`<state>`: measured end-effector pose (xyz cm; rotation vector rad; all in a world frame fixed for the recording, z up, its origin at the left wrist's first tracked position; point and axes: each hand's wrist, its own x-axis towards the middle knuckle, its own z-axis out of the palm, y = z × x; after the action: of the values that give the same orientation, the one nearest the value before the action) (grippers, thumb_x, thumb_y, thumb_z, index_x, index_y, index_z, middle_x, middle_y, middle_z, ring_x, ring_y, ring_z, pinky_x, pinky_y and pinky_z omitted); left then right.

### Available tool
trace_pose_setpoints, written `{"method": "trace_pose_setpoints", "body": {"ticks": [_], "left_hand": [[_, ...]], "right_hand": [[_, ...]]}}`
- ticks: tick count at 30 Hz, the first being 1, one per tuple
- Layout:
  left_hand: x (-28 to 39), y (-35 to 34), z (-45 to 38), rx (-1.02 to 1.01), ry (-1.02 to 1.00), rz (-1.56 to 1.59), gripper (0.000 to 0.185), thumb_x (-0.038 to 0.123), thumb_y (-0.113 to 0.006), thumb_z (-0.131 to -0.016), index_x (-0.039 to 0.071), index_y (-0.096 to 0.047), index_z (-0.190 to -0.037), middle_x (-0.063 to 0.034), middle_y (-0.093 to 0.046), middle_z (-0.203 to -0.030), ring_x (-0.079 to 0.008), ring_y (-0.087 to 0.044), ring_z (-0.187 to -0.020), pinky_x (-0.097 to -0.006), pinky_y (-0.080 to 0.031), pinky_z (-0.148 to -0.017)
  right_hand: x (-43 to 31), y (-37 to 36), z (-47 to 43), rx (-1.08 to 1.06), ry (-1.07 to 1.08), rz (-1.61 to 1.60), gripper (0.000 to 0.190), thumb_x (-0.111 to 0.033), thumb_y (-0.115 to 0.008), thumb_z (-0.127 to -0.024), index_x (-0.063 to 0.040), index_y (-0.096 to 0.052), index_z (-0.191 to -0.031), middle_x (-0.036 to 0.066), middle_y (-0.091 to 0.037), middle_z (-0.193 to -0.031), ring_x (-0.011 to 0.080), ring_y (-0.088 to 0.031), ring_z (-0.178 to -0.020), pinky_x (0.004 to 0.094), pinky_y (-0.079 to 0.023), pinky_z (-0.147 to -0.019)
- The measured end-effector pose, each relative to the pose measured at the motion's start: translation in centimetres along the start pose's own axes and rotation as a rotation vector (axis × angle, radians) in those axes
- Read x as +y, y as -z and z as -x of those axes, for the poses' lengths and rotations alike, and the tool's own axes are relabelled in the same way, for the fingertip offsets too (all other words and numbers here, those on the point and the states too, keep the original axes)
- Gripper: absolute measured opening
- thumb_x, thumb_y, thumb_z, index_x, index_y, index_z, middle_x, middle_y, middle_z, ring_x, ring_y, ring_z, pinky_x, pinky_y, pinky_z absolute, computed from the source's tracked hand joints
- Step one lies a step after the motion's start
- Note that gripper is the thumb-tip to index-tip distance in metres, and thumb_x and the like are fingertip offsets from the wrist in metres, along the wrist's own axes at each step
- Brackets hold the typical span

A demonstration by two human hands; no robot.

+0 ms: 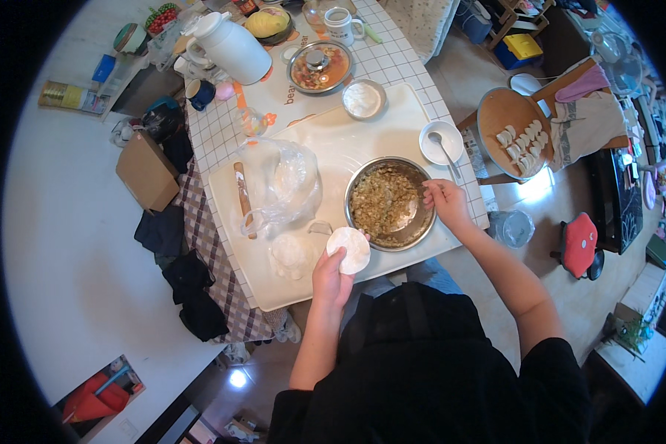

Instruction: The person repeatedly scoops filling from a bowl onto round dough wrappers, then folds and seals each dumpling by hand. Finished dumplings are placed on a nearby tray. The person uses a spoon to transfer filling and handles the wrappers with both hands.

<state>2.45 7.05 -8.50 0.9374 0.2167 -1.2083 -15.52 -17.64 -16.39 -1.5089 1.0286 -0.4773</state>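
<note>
My left hand (pixel 333 277) holds a round, flat dough wrapper (pixel 348 251) by its edge, thumb on top, in front of the board's near side. My right hand (pixel 445 201) is at the right rim of a steel mixing bowl (pixel 348 191), its fingers bent together. Whether it grips a utensil or the rim cannot be made out. Chopped filling (pixel 383 200) covers much of the bowl's inside, with bare shiny metal at the lower right. Left of the wrapper, a floury stack of pale dough rounds (pixel 289 254) lies on the white board (pixel 333 150).
A rolling pin (pixel 242 191) lies beside a clear plastic bag (pixel 291 177). Behind the steel bowl stand a white bowl with a spoon (pixel 441 143), a flour bowl (pixel 363 100), a lidded pan (pixel 319 66) and a white jug (pixel 230 50). Folded dumplings (pixel 524 144) rest on a chair at right.
</note>
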Motion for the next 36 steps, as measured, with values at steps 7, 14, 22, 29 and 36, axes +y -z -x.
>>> {"method": "trace_pose_setpoints", "body": {"ticks": [7,14,22,29,36], "left_hand": [[0.3,0.0,-0.3,0.003,0.040,0.069,0.053,0.011,-0.055,-0.099,-0.011,-0.040,-0.146,-0.0284,-0.054,-0.145,-0.0423,-0.053,-0.136,-0.0484,-0.042,-0.118],[0.5,-0.7,0.0,0.020,0.030,0.069,0.050,0.011,-0.049,-0.102,-0.014,-0.039,-0.144,-0.0318,-0.056,-0.140,-0.0419,-0.057,-0.131,-0.0488,-0.043,-0.116],[0.0,0.3,-0.4,0.021,0.036,0.098,0.055,0.015,-0.053,-0.102,-0.011,-0.037,-0.147,-0.0286,-0.052,-0.146,-0.0431,-0.052,-0.136,-0.0490,-0.040,-0.119],[0.0,0.3,-0.7,0.049,0.018,0.069,0.049,0.016,-0.043,-0.106,-0.011,-0.039,-0.145,-0.0311,-0.055,-0.142,-0.0415,-0.057,-0.131,-0.0486,-0.044,-0.115],[-1.0,1.2,-2.9,0.003,-0.048,0.043,0.048,0.016,-0.043,-0.106,-0.011,-0.040,-0.145,-0.0265,-0.054,-0.145,-0.0403,-0.054,-0.135,-0.0478,-0.042,-0.117]], "right_hand": [[0.9,-1.1,-0.2,0.149,-0.107,-0.239,0.024,-0.012,-0.054,-0.107,0.007,-0.067,-0.115,0.013,-0.070,-0.089,0.0176,-0.071,-0.074,0.0307,-0.063,-0.069],[0.1,-2.0,-1.3,0.169,-0.204,-0.381,0.025,-0.014,-0.055,-0.107,0.007,-0.066,-0.115,0.017,-0.071,-0.090,0.0230,-0.074,-0.076,0.0332,-0.064,-0.070],[-1.3,-2.5,-1.5,0.135,-0.261,-0.471,0.026,-0.014,-0.055,-0.107,0.008,-0.065,-0.115,0.018,-0.070,-0.089,0.0239,-0.074,-0.077,0.0336,-0.065,-0.071],[-1.0,-1.7,-1.0,0.102,-0.310,-0.571,0.028,-0.017,-0.057,-0.105,0.008,-0.065,-0.115,0.017,-0.069,-0.091,0.0248,-0.073,-0.079,0.0353,-0.065,-0.076],[-1.4,-0.5,1.0,0.068,-0.342,-0.653,0.029,-0.018,-0.058,-0.105,0.007,-0.066,-0.116,0.015,-0.069,-0.090,0.0240,-0.072,-0.081,0.0357,-0.065,-0.077]]}}
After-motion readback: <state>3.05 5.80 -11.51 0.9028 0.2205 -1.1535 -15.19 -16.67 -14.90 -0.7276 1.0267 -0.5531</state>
